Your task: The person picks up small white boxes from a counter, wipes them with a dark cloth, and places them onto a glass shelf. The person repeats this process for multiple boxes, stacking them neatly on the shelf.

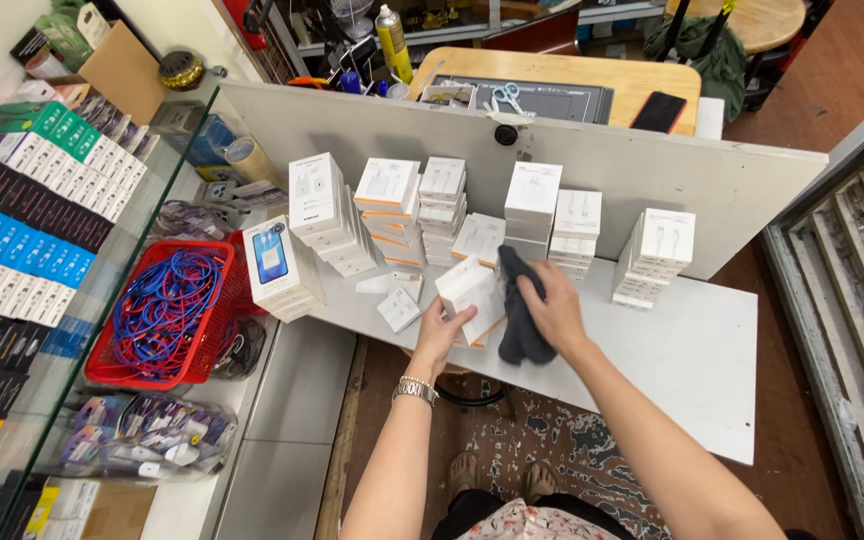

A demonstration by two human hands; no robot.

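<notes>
White box [469, 290] is sitting at the near edge of the white tabletop [692, 350], in front of the stacked rows of similar small boxes [422, 205], and it is being wiped. The left hand [439, 332] is steadying it from the near side, fingers wrapped on its lower left corner, so that grip is closed on the box. The right hand [552, 305] is pressing a dark grey cloth [520, 310] against the box's right face, its grip closed on the cloth, which is hanging down over the tabletop's near edge.

Judging from this, the step in hand is the cleaning of one box while the others are waiting in their stacks. The next move seems to call for turning the box in the left hand so that an unwiped face is meeting the cloth, keeping it clear of the two loose small packets [399, 305] lying just to its left. A red basket of blue cables [167, 315] is standing well apart on the left.
</notes>
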